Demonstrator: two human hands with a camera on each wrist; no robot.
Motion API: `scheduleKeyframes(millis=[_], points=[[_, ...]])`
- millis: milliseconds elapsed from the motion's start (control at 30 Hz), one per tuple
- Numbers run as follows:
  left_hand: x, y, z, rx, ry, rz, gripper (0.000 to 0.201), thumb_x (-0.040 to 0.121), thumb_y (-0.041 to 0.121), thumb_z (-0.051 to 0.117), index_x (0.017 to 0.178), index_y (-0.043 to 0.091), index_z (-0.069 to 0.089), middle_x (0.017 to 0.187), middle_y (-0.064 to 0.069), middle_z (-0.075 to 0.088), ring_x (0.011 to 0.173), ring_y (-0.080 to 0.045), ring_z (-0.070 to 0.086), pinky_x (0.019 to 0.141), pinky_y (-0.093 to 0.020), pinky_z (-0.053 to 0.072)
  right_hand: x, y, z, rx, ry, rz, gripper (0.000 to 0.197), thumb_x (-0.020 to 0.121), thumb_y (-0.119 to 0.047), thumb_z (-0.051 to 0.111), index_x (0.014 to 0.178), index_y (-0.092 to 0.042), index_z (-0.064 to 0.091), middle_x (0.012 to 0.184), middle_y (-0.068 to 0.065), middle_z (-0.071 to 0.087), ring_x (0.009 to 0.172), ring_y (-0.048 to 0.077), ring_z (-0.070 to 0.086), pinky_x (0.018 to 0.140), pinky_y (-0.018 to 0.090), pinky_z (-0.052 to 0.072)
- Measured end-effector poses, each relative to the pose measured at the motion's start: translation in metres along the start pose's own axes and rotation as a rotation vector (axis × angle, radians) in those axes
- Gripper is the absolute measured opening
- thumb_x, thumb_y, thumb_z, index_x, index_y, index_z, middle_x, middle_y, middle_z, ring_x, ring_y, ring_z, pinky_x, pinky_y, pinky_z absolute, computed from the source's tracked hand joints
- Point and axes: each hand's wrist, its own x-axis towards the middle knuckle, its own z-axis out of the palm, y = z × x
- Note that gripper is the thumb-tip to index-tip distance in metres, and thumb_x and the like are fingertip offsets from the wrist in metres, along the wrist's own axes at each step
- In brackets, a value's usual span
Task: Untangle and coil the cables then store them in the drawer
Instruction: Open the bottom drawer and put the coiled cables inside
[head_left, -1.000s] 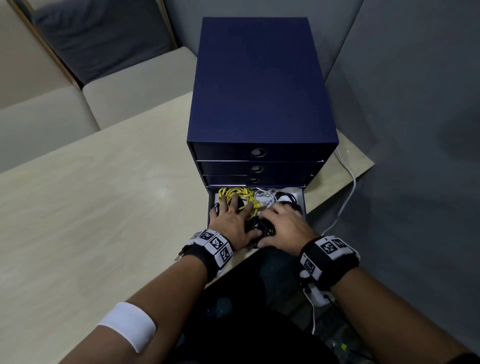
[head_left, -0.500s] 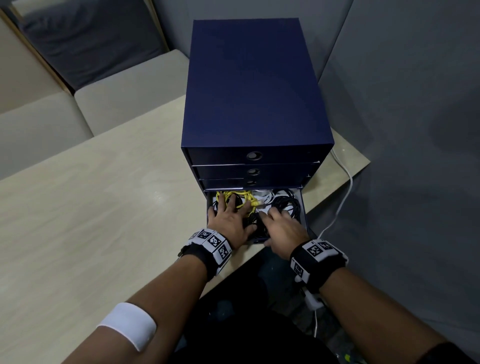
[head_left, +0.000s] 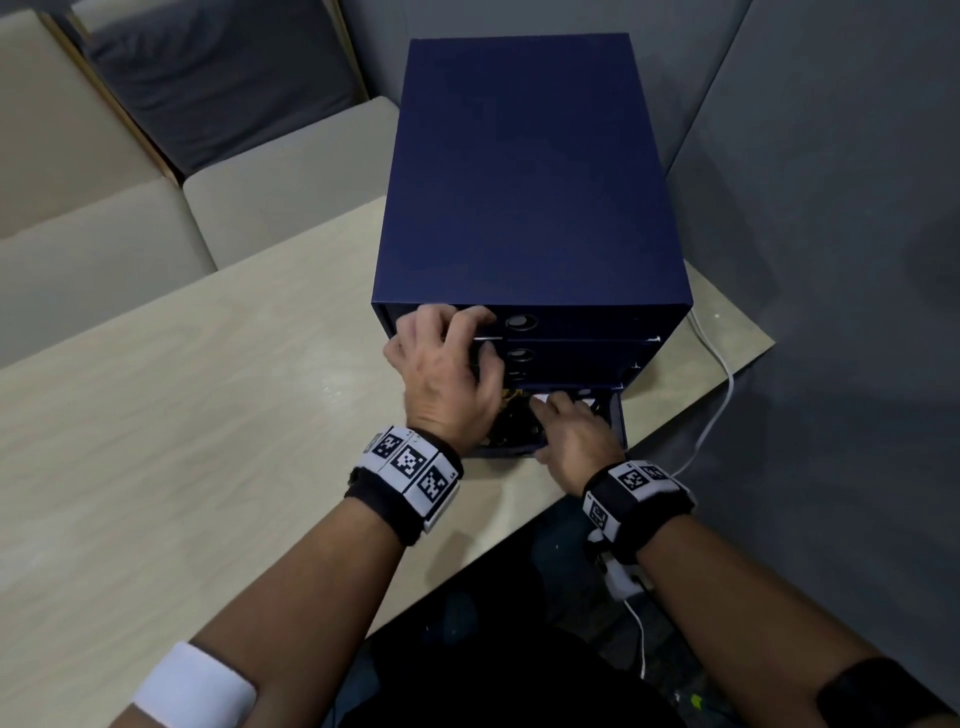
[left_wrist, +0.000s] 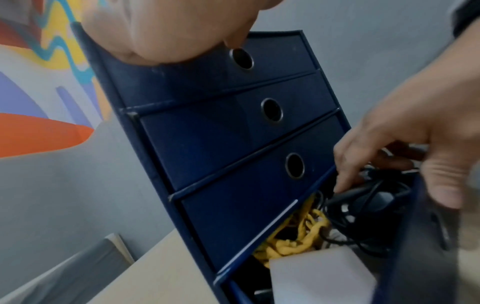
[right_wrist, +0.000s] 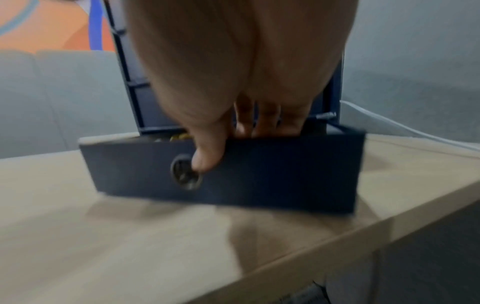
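I can read no word, brand or number in any view. On both wrist bands (head_left: 410, 462) I see only black-and-white square code markers, and the small marks beside them are maybe letters, too blurred to read.

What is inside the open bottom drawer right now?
The bottom drawer holds a yellow cable, black cables and a white block. The right hand covers the rest.
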Motion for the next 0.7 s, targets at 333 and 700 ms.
scheduleKeyframes(millis=[333, 700], points=[[0.068, -0.018, -0.037, -0.05, 0.048, -0.352, 0.037, 0.088, 0.034, 0.054, 0.125, 0.03, 0.059, 0.137, -0.004, 0.04, 0.128, -0.017, 0.036, 0.101, -0.031, 0.023, -0.011, -0.028, -0.011, 0.011, -0.044, -0.076, 0.023, 0.096, -0.037, 0.053, 0.104, -0.017, 0.061, 0.107, 0.006, 0.063, 0.098, 0.027, 0.059, 0.081, 0.035, 0.046], [0.076, -0.036, -0.037, -0.456, -0.203, -0.494, 0.036, 0.09, 0.03, 0.063, 0.126, 0.031, 0.063, 0.118, 0.015, 0.062, 0.11, 0.005, 0.056, 0.102, -0.014, 0.04, 0.017, -0.038, -0.009, -0.009, -0.038, -0.033, 0.031, 0.094, -0.008, 0.048, 0.125, -0.01, 0.052, 0.122, 0.011, 0.058, 0.112, 0.032, 0.053, 0.084, 0.034, 0.041]])
